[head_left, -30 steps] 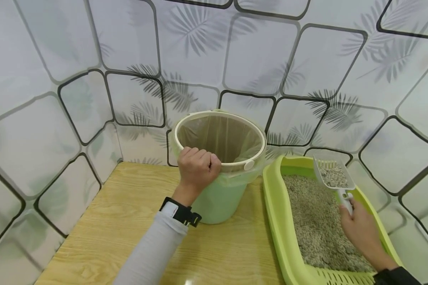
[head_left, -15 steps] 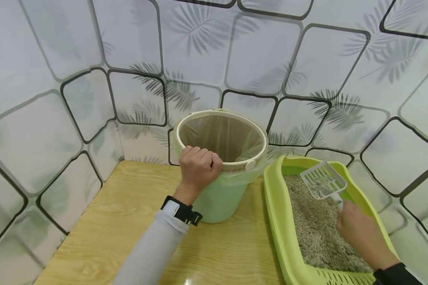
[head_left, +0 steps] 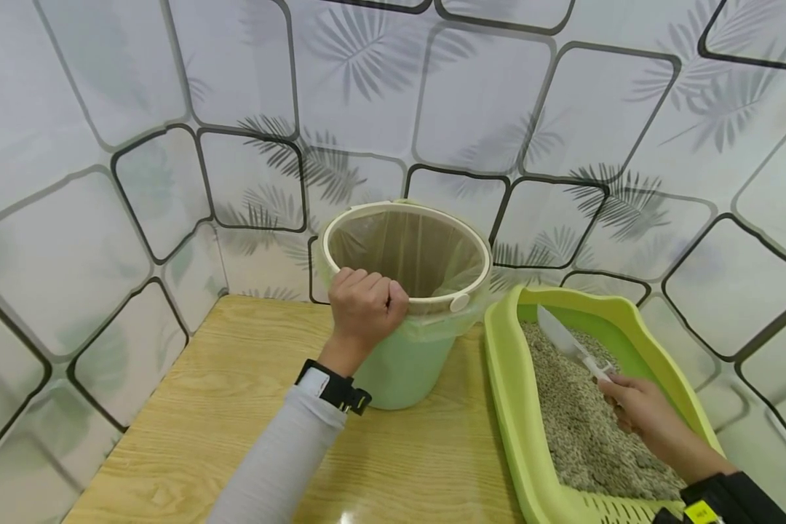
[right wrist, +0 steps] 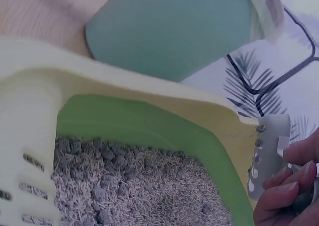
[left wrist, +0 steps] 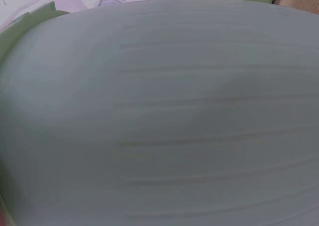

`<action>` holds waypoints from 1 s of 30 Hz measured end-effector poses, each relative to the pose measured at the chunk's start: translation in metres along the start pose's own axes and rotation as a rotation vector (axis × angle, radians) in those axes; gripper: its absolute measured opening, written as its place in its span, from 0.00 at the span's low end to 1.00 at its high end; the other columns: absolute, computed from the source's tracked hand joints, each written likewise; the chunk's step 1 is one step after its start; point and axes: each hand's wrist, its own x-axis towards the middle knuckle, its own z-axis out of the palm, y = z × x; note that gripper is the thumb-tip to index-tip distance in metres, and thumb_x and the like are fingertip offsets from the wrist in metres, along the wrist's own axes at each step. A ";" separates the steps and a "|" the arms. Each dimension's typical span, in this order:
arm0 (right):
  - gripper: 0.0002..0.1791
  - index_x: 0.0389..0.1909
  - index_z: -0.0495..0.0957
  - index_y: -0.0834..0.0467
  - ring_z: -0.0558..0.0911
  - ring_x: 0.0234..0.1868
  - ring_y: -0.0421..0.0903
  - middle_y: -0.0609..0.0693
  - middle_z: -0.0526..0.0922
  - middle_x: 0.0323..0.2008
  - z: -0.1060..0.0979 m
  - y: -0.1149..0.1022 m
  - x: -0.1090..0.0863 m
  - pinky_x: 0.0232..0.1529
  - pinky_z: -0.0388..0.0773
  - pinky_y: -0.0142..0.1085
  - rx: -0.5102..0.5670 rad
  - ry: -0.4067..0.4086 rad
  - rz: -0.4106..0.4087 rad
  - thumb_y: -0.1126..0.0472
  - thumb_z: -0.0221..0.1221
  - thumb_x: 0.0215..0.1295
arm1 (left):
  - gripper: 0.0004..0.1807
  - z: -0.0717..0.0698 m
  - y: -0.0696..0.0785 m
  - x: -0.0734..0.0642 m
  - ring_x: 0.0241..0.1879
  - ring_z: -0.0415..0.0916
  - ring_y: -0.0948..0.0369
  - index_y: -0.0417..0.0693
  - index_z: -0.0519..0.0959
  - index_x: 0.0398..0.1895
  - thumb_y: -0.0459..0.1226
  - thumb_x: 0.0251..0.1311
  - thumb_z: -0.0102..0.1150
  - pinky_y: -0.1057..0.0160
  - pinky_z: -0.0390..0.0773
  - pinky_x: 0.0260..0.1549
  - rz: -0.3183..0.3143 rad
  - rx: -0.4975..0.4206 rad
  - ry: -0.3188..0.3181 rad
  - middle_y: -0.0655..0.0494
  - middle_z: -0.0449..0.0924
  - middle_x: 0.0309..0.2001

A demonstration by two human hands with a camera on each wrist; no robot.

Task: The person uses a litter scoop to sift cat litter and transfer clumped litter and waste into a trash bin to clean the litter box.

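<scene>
My left hand (head_left: 365,311) grips the near rim of a pale green trash bin (head_left: 399,371), which is lined with a thin clear bag. A grey ribbed surface (left wrist: 199,116) fills most of the left wrist view and hides that hand. Over the far part of a yellow-green litter box (head_left: 507,397), my right hand (head_left: 651,415) holds a white litter scoop (head_left: 563,338) by its handle, the blade tipped on edge. The right wrist view shows a few grey clumps at the scoop's slots (right wrist: 255,172). Grey-beige litter (head_left: 579,429) covers the box floor, with several darker lumps (right wrist: 99,153).
Bin and litter box stand side by side on a wood-grain tabletop (head_left: 249,422). Patterned panels (head_left: 360,80) close in the back and both sides. The box's near end has a slotted ledge (head_left: 622,506).
The right hand has turned the scoop from level, loaded with litter, to on edge, and moved it slightly left and lower. Most litter has left the scoop. The left hand keeps its grip.
</scene>
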 end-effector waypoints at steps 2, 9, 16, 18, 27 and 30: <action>0.25 0.69 0.63 0.65 0.58 0.15 0.33 0.40 0.67 0.27 -0.001 0.004 0.001 0.22 0.64 0.32 0.057 -0.021 -0.011 0.53 0.40 0.81 | 0.21 0.000 0.000 0.000 0.10 0.53 0.58 0.48 0.58 0.04 0.34 0.51 0.49 0.61 0.61 0.19 -0.002 0.001 -0.002 0.56 0.55 0.06; 0.18 0.55 0.74 0.60 0.60 0.16 0.35 0.43 0.66 0.25 0.002 0.008 0.000 0.23 0.66 0.33 -0.020 0.021 -0.018 0.53 0.42 0.81 | 0.21 0.000 0.001 0.000 0.10 0.52 0.58 0.48 0.58 0.03 0.34 0.51 0.49 0.61 0.61 0.19 0.000 0.004 0.001 0.56 0.54 0.06; 0.22 0.56 0.69 0.75 0.66 0.19 0.44 0.51 0.67 0.21 0.004 0.011 -0.003 0.20 0.62 0.37 -0.624 0.344 -0.254 0.59 0.45 0.76 | 0.21 0.001 0.000 -0.001 0.11 0.52 0.59 0.48 0.58 0.04 0.35 0.52 0.49 0.60 0.61 0.20 -0.001 0.010 0.002 0.57 0.54 0.06; 0.15 0.47 0.69 0.73 0.65 0.17 0.46 0.53 0.66 0.20 0.004 0.014 -0.003 0.18 0.59 0.38 -0.784 0.469 -0.351 0.62 0.47 0.72 | 0.21 0.001 0.000 -0.001 0.11 0.52 0.59 0.48 0.58 0.03 0.35 0.52 0.49 0.60 0.62 0.20 -0.001 0.010 0.002 0.57 0.54 0.06; 0.07 0.34 0.68 0.70 0.59 0.14 0.44 0.53 0.63 0.18 -0.002 0.015 -0.003 0.16 0.55 0.35 -0.927 0.604 -0.545 0.68 0.54 0.64 | 0.21 0.001 0.000 -0.001 0.11 0.52 0.59 0.48 0.58 0.03 0.35 0.51 0.50 0.60 0.61 0.19 -0.001 0.007 0.004 0.57 0.54 0.06; 0.11 0.35 0.72 0.66 0.60 0.15 0.41 0.47 0.63 0.17 -0.008 0.012 0.000 0.19 0.60 0.36 -0.595 0.324 -0.286 0.61 0.48 0.73 | 0.21 0.001 0.000 -0.001 0.11 0.52 0.59 0.48 0.58 0.03 0.35 0.51 0.49 0.60 0.61 0.19 -0.001 0.010 0.000 0.57 0.54 0.06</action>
